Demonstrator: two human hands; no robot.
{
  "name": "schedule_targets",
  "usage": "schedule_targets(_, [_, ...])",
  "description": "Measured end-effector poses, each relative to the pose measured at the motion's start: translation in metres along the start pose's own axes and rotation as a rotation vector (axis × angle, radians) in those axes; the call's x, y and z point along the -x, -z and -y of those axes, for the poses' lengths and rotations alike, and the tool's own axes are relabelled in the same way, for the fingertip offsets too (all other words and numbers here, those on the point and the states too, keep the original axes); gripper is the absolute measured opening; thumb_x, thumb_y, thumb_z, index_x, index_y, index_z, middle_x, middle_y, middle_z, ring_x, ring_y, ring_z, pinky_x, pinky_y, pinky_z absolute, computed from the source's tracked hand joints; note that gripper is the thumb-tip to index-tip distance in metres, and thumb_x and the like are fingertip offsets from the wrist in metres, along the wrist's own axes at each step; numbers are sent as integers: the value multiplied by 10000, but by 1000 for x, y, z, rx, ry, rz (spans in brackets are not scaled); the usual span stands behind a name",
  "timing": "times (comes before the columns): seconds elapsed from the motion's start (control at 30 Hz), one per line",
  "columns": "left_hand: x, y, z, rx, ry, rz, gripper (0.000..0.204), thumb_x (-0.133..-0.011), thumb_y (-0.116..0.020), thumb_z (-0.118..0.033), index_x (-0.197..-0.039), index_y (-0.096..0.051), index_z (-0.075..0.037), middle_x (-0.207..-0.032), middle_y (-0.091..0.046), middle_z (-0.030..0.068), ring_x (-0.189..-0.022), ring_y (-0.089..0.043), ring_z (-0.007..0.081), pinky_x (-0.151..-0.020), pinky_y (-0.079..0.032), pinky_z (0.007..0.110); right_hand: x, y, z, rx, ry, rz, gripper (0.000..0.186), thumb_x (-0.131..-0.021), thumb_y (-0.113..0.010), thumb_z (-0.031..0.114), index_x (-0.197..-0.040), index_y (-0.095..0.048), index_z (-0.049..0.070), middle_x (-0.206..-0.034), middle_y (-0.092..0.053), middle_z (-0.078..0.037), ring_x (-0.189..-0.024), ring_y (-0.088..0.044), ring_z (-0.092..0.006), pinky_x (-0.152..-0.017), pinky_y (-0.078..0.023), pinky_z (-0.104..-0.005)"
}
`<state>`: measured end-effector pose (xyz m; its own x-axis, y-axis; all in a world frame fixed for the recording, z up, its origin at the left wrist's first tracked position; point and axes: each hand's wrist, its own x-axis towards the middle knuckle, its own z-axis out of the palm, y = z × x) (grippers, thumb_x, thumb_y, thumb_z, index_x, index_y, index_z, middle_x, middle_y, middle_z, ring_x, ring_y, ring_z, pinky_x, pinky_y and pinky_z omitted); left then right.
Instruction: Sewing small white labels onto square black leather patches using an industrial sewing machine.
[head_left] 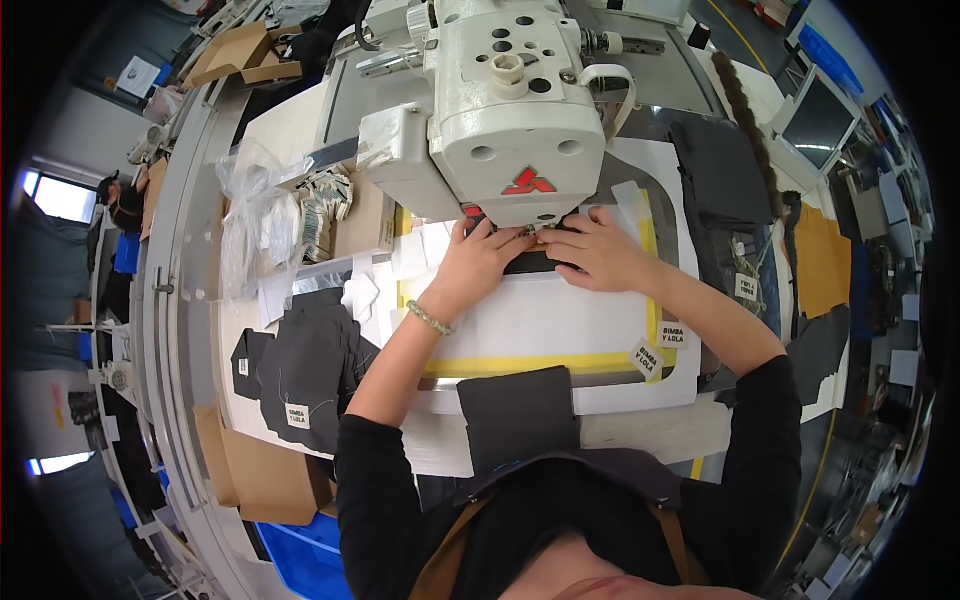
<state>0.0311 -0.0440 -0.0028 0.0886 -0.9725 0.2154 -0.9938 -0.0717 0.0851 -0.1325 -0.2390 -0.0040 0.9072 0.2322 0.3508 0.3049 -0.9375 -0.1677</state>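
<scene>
A white industrial sewing machine (515, 120) stands in front of me. Under its head lies a dark flat piece (530, 263) with a narrow brown strip along it, on a white work surface (530, 320) edged with yellow tape. My left hand (480, 260) rests its spread fingertips on the piece near the needle area, bracelet at the wrist. My right hand (595, 255) lies with fingers extended and apart on the piece's right side, fingertips close to the left hand's. What is right under the fingertips is too small to make out.
At left are a box (360, 225) of pale labels, crumpled clear plastic (245, 210) and stacked dark fabric pieces (305, 360). A dark piece (515, 420) hangs at the front edge. Dark and mustard (820, 255) pieces lie right. Another person (125, 205) is at far left.
</scene>
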Motion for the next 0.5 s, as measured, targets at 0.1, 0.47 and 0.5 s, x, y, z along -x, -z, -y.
schedule_targets(0.1, [2, 3, -3, 22, 13, -14, 464, -816, -560, -28, -1231, -620, -227, -1273, -585, -67, -1138, -510, 188, -1016, -328, 465, 0, 0, 2, 10, 12, 12, 174, -846, -646, 255, -963, -598, 136, -1228, -613, 20, -1056, -524, -218, -871, -350, -397])
schedule_targets(0.47, [-3, 3, 1, 61, 31, -50, 446, -830, -563, -22, -1217, -639, -230, -1187, -624, -47, -1144, -506, 191, -992, -313, 481, 6, 3, -8, 46, 22, -212, 158, -766, -697, 191, -898, -646, 122, -1005, -690, -4, -983, -565, -223, -853, -395, -390])
schedule_targets(0.5, [-4, 3, 3, 97, 61, -31, 436, -838, -571, -33, -1217, -646, -235, -1159, -634, -29, -1133, -517, 201, -981, -325, 474, 5, 3, -10, 47, 22, -210, 158, -766, -697, 191, -898, -646, 122, -1005, -690, -4, -983, -565, -223, -853, -395, -390])
